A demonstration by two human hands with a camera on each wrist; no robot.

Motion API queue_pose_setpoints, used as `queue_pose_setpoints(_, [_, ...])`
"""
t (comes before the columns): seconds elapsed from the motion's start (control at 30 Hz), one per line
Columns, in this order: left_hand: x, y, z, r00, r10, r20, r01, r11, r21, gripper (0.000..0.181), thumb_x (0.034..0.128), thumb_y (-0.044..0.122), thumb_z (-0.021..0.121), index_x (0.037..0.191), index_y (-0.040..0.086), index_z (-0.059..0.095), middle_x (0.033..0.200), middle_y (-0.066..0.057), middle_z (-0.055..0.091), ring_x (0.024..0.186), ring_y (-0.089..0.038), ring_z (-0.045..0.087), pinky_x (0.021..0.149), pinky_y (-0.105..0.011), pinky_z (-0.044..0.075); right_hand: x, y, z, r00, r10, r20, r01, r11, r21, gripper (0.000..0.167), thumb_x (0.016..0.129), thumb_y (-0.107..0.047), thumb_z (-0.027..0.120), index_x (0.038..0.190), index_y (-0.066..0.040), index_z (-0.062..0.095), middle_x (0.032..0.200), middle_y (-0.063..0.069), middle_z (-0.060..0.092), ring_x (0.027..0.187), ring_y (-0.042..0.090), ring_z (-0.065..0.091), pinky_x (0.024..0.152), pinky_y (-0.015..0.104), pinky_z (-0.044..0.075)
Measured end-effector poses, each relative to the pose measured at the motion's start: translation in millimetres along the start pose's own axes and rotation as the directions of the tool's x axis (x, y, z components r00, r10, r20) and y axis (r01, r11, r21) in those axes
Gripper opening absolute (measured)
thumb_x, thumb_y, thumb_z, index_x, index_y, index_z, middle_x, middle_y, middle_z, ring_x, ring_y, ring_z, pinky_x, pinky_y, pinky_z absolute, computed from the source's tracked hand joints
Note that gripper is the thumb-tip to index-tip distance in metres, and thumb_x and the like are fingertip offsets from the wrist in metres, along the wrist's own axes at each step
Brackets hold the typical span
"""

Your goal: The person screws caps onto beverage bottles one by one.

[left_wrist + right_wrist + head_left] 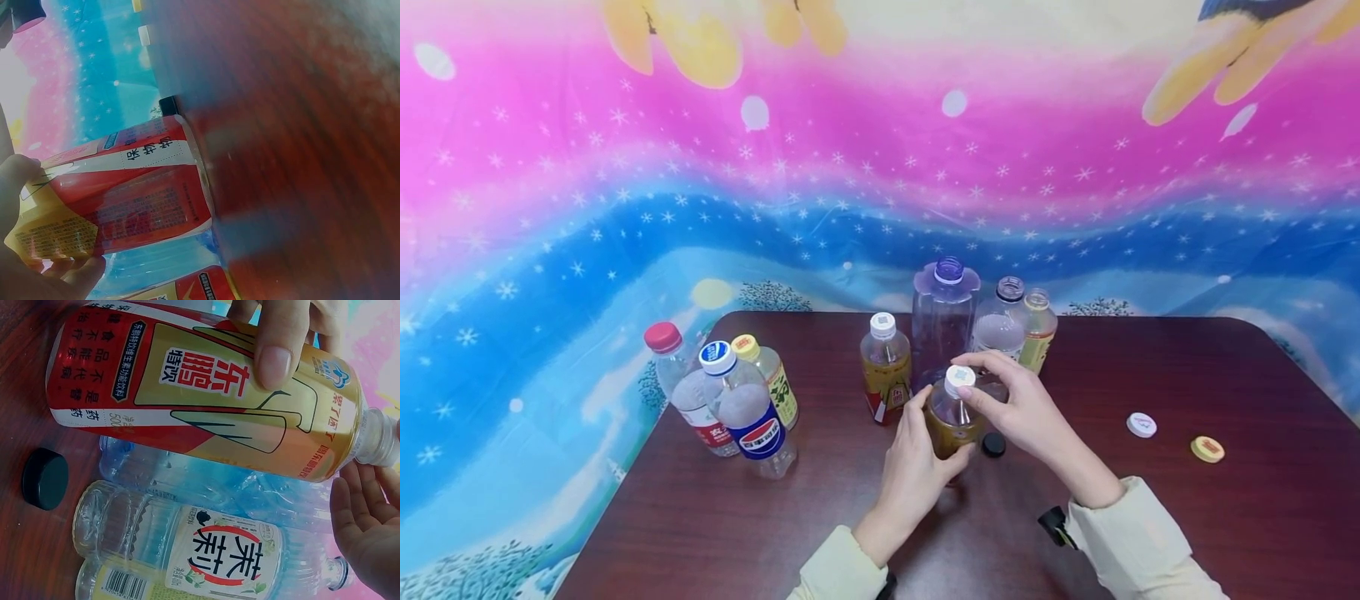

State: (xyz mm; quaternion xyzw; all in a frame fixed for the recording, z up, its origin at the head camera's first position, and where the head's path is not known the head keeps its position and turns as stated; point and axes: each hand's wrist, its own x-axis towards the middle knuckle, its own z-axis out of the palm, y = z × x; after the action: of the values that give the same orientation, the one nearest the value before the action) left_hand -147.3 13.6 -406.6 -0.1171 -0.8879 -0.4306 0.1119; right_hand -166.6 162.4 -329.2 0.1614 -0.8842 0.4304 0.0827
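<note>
A gold-and-red drink bottle (951,421) stands in front of me, its label large in the right wrist view. My left hand (913,479) grips the bottle around its body, thumb on the near side. At the top, my right hand (1026,408) pinches the white cap (960,377) between thumb and fingers. Whether the cap is loose on the neck I cannot tell. Just behind the hands lies a black cap (993,444), flat on the table. A similar bottle with a white cap (886,367) stands a little to the left.
Behind stand a large uncapped purple-tinted bottle (943,321) and two smaller uncapped bottles, one clear (998,329), one yellow-labelled (1036,342). Capped bottles group at left: red-capped (688,396), Pepsi (752,417), yellow-capped (778,387). A white cap (1141,425) and a yellow cap (1207,449) lie right.
</note>
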Motion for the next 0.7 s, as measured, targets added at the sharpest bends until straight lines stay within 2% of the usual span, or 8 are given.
queue_pose_setpoints(0.43, [-0.3,0.1,0.4,1.0,0.013,-0.006,-0.013,1.0,0.014,0.083,0.0761,0.029,0.08,0.14,0.009,0.031,0.131,-0.013,0.053,0.117,-0.024,0.057,0.09,-0.043,0.053,1.8,0.6,2.6,0.997,0.073,-0.013,-0.072,0.997,0.019,0.031,0.087,-0.013,0.069,0.115,-0.006,0.062,0.107,0.01,0.063,0.097,0.022,0.063,0.082,0.033,0.055])
queue_pose_setpoints(0.53, [-0.7,0.2,0.1,1.0,0.01,-0.001,-0.01,1.0,0.013,0.083,0.0762,0.029,0.08,0.14,0.009,0.03,0.131,-0.013,0.053,0.117,-0.024,0.057,0.09,-0.044,0.053,1.1,1.8,0.5,0.999,0.05,0.019,-0.051,0.999,0.01,0.035,0.088,-0.018,0.067,0.121,-0.006,0.06,0.111,0.01,0.062,0.099,0.023,0.063,0.083,0.036,0.055])
queue_pose_setpoints(0.7, [-0.8,-0.3,0.0,1.0,0.009,0.0,-0.009,1.0,0.013,0.084,0.0761,0.029,0.08,0.14,0.01,0.03,0.131,-0.012,0.053,0.117,-0.024,0.057,0.091,-0.044,0.053,-0.1,3.5,-5.0,0.994,-0.033,0.108,0.036,0.999,-0.027,0.039,0.093,-0.019,0.061,0.13,-0.007,0.056,0.124,0.012,0.059,0.104,0.024,0.061,0.085,0.041,0.054])
